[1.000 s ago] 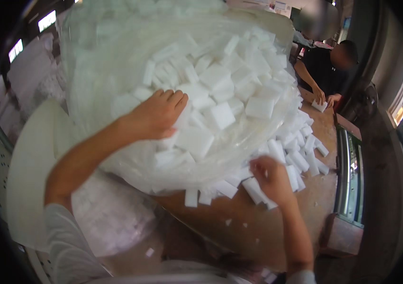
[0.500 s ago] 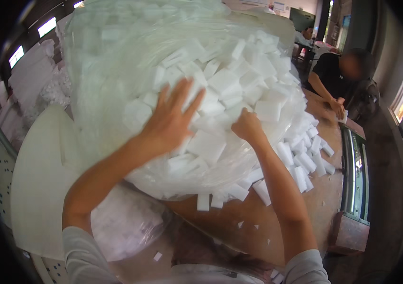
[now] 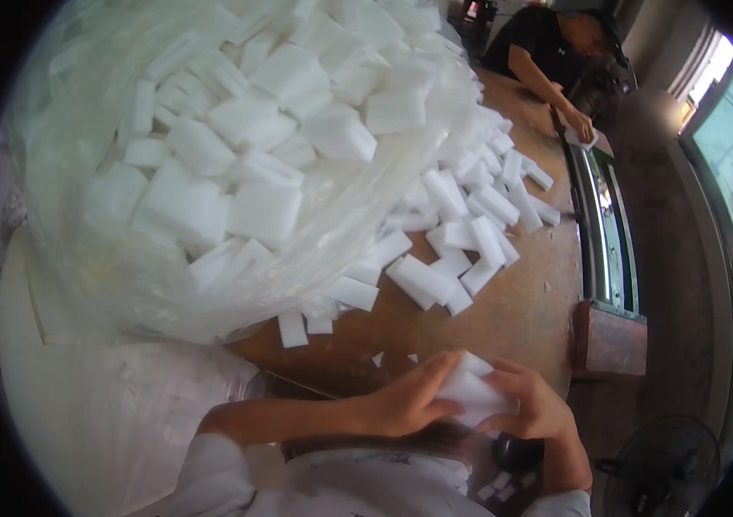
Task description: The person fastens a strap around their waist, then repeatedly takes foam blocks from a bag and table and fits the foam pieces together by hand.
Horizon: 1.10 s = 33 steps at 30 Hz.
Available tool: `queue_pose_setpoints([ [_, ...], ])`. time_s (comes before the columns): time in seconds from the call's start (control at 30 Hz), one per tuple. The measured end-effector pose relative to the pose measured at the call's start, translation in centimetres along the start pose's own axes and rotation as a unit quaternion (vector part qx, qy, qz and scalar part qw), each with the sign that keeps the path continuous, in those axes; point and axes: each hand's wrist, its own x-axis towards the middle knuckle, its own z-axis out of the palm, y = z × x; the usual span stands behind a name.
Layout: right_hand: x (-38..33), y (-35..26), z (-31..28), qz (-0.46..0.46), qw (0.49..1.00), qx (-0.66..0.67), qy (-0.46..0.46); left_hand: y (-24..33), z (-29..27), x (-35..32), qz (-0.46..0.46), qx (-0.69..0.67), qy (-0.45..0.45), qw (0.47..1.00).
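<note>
Close to my body, at the table's near edge, I hold a white foam block [image 3: 475,398] between both hands. My left hand [image 3: 409,398] grips it from the left and my right hand [image 3: 539,403] from the right, fingers curled round its sides. The block seems to have a line across it, so it may be more than one piece; blur hides this. Beyond my hands, a large clear plastic bag [image 3: 116,297] lies wide at its mouth, filled with similar white foam blocks [image 3: 267,211].
Loose foam blocks [image 3: 435,280] are heaped on the brown table [image 3: 504,332] right of the bag. A metal-railed fixture [image 3: 608,233] runs along the right edge, with a wooden box [image 3: 610,339] at its near end. A co-worker [image 3: 539,52] handles a white piece there. A fan [image 3: 664,470] stands lower right.
Both hands have come back from the bag toward my body and now hold a white foam block. The view has shifted right and down. The co-worker leans further over the fixture.
</note>
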Motion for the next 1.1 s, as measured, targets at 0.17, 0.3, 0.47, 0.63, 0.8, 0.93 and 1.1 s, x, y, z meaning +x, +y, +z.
queue_pose_setpoints([
  [0.17, -3.3, 2.5, 1.0, 0.049, 0.99, -0.123, 0.046, -1.4, 3.3, 1.5, -0.01, -0.085, -0.115, 0.99],
  [0.3, -4.4, 5.0, -0.7, 0.065, 0.954, -0.261, 0.13, -0.6, 0.6, 5.2, -0.045, 0.013, -0.113, 0.993],
  [0.47, -5.1, 9.8, -1.7, 0.075, 0.933, -0.338, 0.094, -3.7, -3.6, 9.7, -0.017, 0.524, -0.054, 0.85],
  [0.63, -3.9, 12.6, -10.9, 0.06, 0.863, -0.49, 0.111, -6.7, -6.0, 9.6, 0.001, 0.555, -0.108, 0.825],
  [0.8, -5.0, 17.3, -27.4, 0.114, 0.811, -0.515, 0.254, -3.8, -0.6, 5.8, 0.07, 0.449, 0.019, 0.891],
  [0.93, -0.7, 21.3, -30.1, 0.067, 0.862, -0.496, 0.084, -6.4, 0.8, 3.3, 0.01, 0.449, -0.009, 0.894],
  [1.1, -1.4, 24.7, -30.1, 0.056, 0.871, -0.486, 0.044, -7.5, 1.2, 3.3, -0.005, 0.457, 0.004, 0.889],
])
